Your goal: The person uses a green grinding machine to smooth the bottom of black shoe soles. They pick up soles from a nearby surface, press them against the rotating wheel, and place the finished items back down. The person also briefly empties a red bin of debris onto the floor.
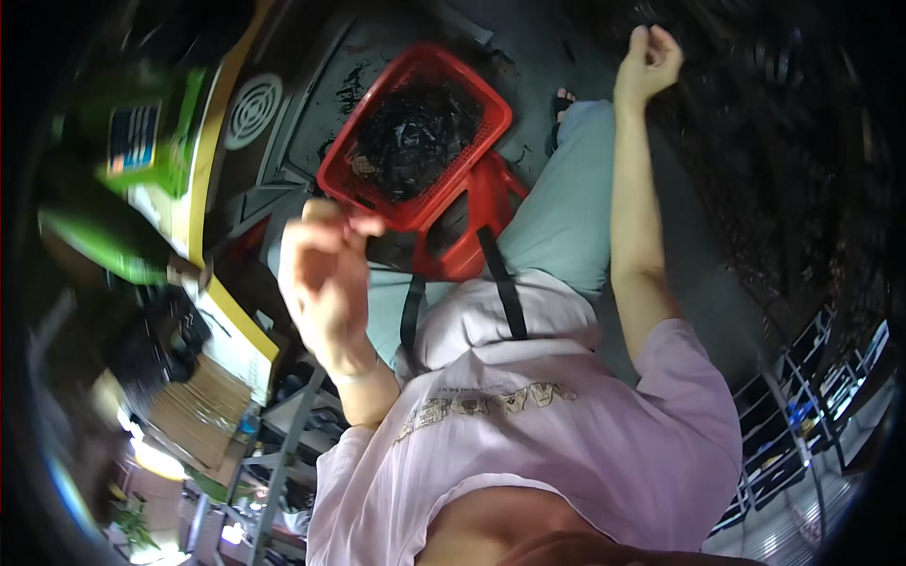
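Observation:
My left hand [326, 278] is raised close to the camera, fingers curled, with the fingertips at the near rim of a red plastic basket [491, 113]. Whether they grip the rim or only overlap it is unclear. The basket holds a dark tangled mass [415, 132] and rests on a red stool [481, 212] in front of my knees. My right hand [648, 61] is stretched far out to the right of the basket. Its fingers are curled in and nothing shows in it. My pink shirt [566, 434] and pale trousers [566, 203] fill the middle of the view.
A green machine [142, 141] stands on a yellow-edged bench [203, 170] at the left. A round grille [253, 108] lies beyond it. Stacked cardboard [193, 410] lies at lower left, and metal racks [802, 415] stand at lower right. The floor is dark.

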A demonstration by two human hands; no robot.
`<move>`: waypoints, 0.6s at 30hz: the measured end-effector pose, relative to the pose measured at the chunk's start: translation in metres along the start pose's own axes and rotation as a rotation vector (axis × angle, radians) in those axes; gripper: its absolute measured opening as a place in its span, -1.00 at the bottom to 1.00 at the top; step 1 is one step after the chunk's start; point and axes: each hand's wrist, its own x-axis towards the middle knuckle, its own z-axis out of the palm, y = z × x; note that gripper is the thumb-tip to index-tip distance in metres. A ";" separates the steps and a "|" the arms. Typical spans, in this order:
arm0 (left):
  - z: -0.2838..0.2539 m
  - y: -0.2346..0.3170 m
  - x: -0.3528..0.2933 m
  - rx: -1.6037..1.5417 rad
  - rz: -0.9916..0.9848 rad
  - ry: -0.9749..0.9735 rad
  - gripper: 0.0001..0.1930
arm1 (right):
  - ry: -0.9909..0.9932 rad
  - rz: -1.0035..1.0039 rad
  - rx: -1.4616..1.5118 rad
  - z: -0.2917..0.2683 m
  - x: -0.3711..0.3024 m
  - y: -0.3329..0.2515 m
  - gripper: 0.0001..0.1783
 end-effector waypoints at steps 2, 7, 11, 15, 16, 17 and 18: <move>-0.038 -0.050 0.033 0.015 -0.237 0.213 -0.68 | 0.015 0.101 -0.234 -0.024 -0.026 0.066 -0.72; -0.106 -0.159 0.058 -0.022 -0.664 0.588 -0.75 | -0.073 0.272 -0.492 -0.054 -0.052 0.139 -0.72; -0.105 -0.205 0.025 0.356 -0.808 0.597 -0.87 | -0.228 0.404 -0.662 -0.081 -0.060 0.119 -0.74; -0.051 -0.245 -0.051 1.100 -0.708 -0.093 -0.46 | -0.203 0.615 -0.613 -0.113 -0.070 0.117 -0.79; -0.023 -0.252 -0.070 1.408 -0.615 -0.289 -0.37 | -0.206 0.647 -0.610 -0.117 -0.070 0.111 -0.81; -0.005 -0.256 -0.086 1.704 -0.497 -0.488 -0.28 | -0.179 0.671 -0.547 -0.120 -0.069 0.109 -0.82; -0.007 -0.259 -0.091 1.667 -0.473 -0.508 -0.28 | -0.137 0.695 -0.485 -0.125 -0.069 0.107 -0.83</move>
